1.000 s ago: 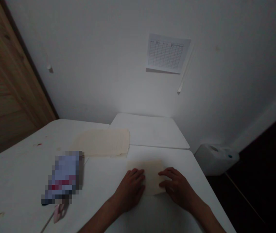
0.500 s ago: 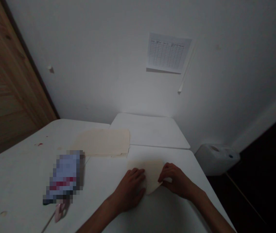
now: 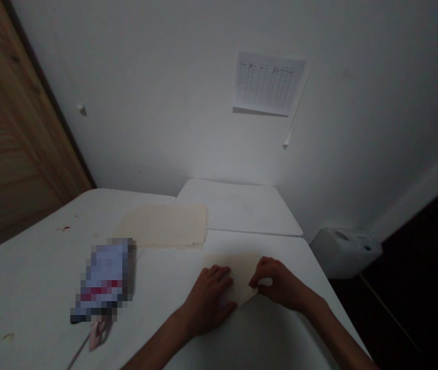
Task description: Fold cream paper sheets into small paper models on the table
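Observation:
A cream sheet of paper (image 3: pixel 241 277) lies on the white table in front of me, its near edge slanting up to the right. My left hand (image 3: pixel 211 298) rests on the paper's left part, fingers and thumb apart. At the sheet's right side, my right hand (image 3: pixel 275 281) pinches the near right edge between thumb and fingertips. Both hands cover parts of the sheet, so its full outline is hidden. Further back to the left lies a stack of similar cream sheets (image 3: pixel 168 226), touched by neither hand.
A pixelated blue and red item (image 3: pixel 105 277) lies on the left of the table (image 3: pixel 41 288), with a small pink thing (image 3: pixel 97 334) beside it. A printed sheet (image 3: pixel 267 85) hangs on the wall behind. A white container (image 3: pixel 342 254) stands beyond the table's right edge.
My left thumb has slid slightly right over the paper's near edge. My right hand keeps its pinch and has barely shifted.

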{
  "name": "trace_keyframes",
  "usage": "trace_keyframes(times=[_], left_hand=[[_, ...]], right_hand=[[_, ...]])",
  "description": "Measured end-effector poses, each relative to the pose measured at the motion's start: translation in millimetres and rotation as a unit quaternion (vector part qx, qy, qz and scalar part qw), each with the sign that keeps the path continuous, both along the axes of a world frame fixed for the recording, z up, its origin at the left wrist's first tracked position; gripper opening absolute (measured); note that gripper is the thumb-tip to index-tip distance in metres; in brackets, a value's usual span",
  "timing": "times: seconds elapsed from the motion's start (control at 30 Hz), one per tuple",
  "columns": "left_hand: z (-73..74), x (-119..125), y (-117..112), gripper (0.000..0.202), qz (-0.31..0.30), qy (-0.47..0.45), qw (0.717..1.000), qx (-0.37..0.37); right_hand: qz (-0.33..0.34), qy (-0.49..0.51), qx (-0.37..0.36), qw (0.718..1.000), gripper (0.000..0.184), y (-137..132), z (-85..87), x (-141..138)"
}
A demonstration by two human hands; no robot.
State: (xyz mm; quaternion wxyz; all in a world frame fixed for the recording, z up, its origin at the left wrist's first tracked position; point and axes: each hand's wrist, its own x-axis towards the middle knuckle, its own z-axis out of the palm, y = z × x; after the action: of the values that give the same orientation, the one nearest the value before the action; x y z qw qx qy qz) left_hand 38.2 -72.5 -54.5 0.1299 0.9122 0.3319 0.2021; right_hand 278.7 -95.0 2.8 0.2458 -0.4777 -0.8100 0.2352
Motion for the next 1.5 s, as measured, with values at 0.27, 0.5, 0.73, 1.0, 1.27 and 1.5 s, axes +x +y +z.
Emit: trace_keyframes(times=[0.27,0.5,0.73,1.0,1.27,1.5], left_hand=[[-5.4,2.7,1.1,0.029,0.009,0.03,0.998,0.047],[-7.4,9.2,1.1,0.025,0.038,0.02,0.999,0.031],[-8.9,7.5,-1.1,0.043,0.036,0.008,0.999,0.026],[-8.2,8.9,-1.6,0.043,0.034,0.008,0.999,0.024],[-8.4,7.2,-2.0,0.04,0.027,0.012,0.999,0.02],[-1.1,5.5,-1.4,0.028,0.015,0.021,0.999,0.027]], right_hand=[[-0.019,-0.021,-0.012,1.0,0.03,2.2,-3.2,3.5],[-0.014,-0.021,-0.03,0.999,0.027,5.6,-0.5,6.1],[0.054,-0.055,-0.035,0.996,0.024,7.3,5.7,10.2],[0.076,-0.099,-0.05,0.991,0.023,11.4,9.1,9.5],[0.088,-0.124,-0.032,0.988,0.023,8.0,5.1,11.8],[0.077,-0.081,-0.029,0.993,0.012,5.6,6.8,8.3]])
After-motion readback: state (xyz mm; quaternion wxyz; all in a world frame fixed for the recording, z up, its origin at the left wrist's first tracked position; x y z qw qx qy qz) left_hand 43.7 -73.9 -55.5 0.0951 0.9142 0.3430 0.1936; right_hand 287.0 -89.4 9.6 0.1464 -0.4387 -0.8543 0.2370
